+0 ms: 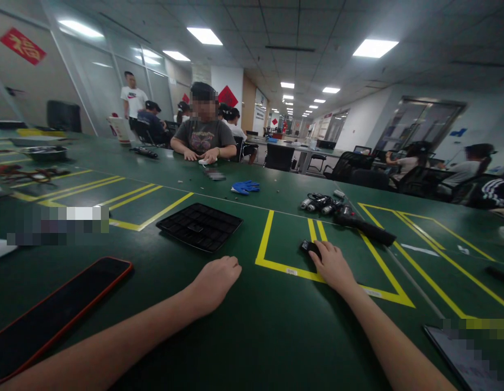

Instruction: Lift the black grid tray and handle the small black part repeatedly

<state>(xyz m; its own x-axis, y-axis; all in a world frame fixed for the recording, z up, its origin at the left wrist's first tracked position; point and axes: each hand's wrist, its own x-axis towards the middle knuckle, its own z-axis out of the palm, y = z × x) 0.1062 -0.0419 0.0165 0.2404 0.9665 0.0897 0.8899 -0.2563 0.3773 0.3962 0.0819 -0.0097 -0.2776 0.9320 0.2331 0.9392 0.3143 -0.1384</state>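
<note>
My right hand (332, 266) holds a small black object (310, 248) at its fingertips, over the yellow tape outline (290, 270) on the green table (268, 336). Resting on the table, my left hand (216, 282) has its fingers curled in; whether anything is under them is hidden. Just beyond it lies a black ribbed square tray (200, 227). Past my right hand are a black cylindrical tool (368, 228) and a cluster of silver-ended parts with black cable (319, 203).
A large phone with an orange edge (64, 315) lies at the left, a tablet-like device (464, 355) at the lower right. A blue glove (246, 187) lies farther back. Across the table sits a person in a dark cap (205, 133).
</note>
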